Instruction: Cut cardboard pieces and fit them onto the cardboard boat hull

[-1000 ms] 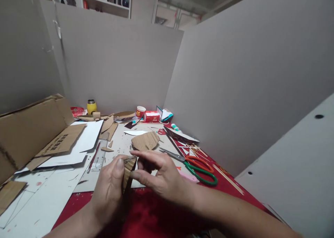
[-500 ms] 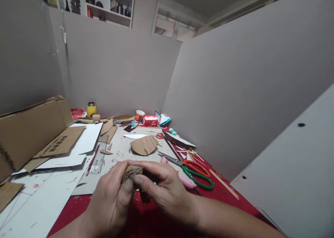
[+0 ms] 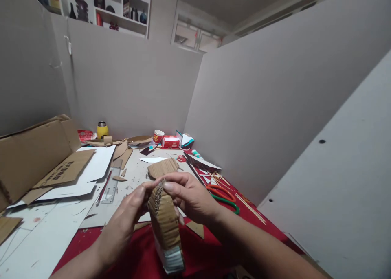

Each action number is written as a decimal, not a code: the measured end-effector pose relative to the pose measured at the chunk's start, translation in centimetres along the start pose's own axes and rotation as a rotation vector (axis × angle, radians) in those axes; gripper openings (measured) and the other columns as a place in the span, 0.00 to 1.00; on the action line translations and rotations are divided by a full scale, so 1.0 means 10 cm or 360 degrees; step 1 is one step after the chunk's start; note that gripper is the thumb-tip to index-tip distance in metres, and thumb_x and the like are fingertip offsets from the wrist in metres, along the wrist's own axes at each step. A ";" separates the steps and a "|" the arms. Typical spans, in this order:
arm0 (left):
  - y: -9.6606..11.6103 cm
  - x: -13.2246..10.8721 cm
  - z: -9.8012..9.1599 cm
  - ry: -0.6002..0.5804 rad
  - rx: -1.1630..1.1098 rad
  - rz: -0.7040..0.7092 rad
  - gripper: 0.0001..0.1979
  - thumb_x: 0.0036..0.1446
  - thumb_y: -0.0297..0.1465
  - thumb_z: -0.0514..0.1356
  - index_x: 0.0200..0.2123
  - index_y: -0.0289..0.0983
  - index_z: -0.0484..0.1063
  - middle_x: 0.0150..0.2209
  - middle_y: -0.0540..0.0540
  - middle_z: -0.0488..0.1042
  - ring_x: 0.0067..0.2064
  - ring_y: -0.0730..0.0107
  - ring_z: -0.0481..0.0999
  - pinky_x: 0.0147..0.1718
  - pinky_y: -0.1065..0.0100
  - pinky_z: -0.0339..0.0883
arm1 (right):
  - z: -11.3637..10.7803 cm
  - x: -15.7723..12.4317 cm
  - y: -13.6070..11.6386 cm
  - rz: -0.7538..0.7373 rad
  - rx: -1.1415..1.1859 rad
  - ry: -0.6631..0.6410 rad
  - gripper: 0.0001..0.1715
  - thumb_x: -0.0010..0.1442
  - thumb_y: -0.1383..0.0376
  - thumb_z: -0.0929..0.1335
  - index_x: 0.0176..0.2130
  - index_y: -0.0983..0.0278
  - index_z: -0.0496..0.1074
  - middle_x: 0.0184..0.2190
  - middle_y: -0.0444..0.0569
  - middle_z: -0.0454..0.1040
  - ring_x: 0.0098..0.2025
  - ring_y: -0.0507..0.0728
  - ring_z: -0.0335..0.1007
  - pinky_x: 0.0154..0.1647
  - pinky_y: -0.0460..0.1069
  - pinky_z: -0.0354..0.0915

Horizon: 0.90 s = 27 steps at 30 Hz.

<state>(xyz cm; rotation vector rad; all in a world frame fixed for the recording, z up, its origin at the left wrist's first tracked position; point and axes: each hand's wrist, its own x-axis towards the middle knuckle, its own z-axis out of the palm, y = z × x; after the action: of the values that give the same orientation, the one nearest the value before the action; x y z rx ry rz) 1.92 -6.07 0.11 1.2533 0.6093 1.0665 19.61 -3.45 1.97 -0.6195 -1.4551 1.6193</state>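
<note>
A curved cardboard piece (image 3: 167, 224), with ridged brown sides, a rough corrugated edge and a pale silvery-white lower end, stands upright between my hands. My left hand (image 3: 132, 203) is closed around its upper left side, with the fingertips partly hidden behind it. My right hand (image 3: 192, 197) pinches the top edge between thumb and fingers. Just beyond lies a flat cut cardboard shape (image 3: 162, 167). Scissors with orange and green handles (image 3: 224, 194) lie right of my right hand, their blades hidden by it.
At left stands a large cardboard box (image 3: 36, 157) beside white sheets (image 3: 102, 159). A clear ruler (image 3: 111, 187) and a dark red pen-like stick (image 3: 104, 188) lie on the board. Behind are a yellow jar (image 3: 102, 130) and a paper cup (image 3: 158, 136). Thin wooden sticks (image 3: 250, 209) lie right.
The cardboard piece has turned and risen, so its long ridged side and pale lower end now show. My right hand has moved up to its top edge. The view has shifted slightly.
</note>
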 end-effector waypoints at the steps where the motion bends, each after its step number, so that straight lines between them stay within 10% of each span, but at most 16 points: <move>1: -0.01 0.02 0.00 -0.0033 -0.0101 -0.0090 0.23 0.62 0.42 0.53 0.57 0.40 0.67 0.52 0.41 0.75 0.54 0.54 0.71 0.52 0.57 0.63 | -0.01 0.00 0.01 0.0017 0.0038 -0.0021 0.18 0.55 0.55 0.72 0.41 0.66 0.77 0.22 0.42 0.72 0.16 0.46 0.64 0.14 0.40 0.62; 12: 0.00 -0.01 0.10 -0.0360 -0.0741 -0.0403 0.13 0.54 0.27 0.62 0.44 0.34 0.72 0.37 0.38 0.80 0.40 0.57 0.80 0.41 0.60 0.70 | 0.03 -0.14 0.08 0.0192 0.0274 -0.0113 0.15 0.54 0.59 0.73 0.38 0.67 0.75 0.14 0.36 0.66 0.11 0.43 0.54 0.08 0.37 0.54; 18: -0.11 -0.23 0.17 -0.0127 -0.0737 -0.0468 0.07 0.52 0.28 0.65 0.35 0.35 0.71 0.35 0.42 0.79 0.33 0.63 0.79 0.34 0.65 0.70 | 0.02 -0.38 0.19 0.0278 0.0384 0.0013 0.20 0.54 0.58 0.73 0.44 0.63 0.70 0.22 0.39 0.73 0.16 0.45 0.65 0.13 0.38 0.60; 27: -0.22 -0.37 0.24 0.0098 -0.0679 -0.0661 0.08 0.50 0.27 0.67 0.33 0.35 0.71 0.29 0.47 0.75 0.30 0.71 0.75 0.33 0.71 0.67 | -0.01 -0.72 0.35 0.0511 0.0116 0.0057 0.24 0.47 0.51 0.75 0.30 0.68 0.69 0.14 0.36 0.65 0.13 0.43 0.56 0.12 0.37 0.54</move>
<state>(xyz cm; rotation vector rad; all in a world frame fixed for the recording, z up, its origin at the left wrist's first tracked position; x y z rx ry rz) 3.14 -10.34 -2.01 0.6866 0.6161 0.8297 22.51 -9.27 -2.67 -0.8701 -1.3127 1.8872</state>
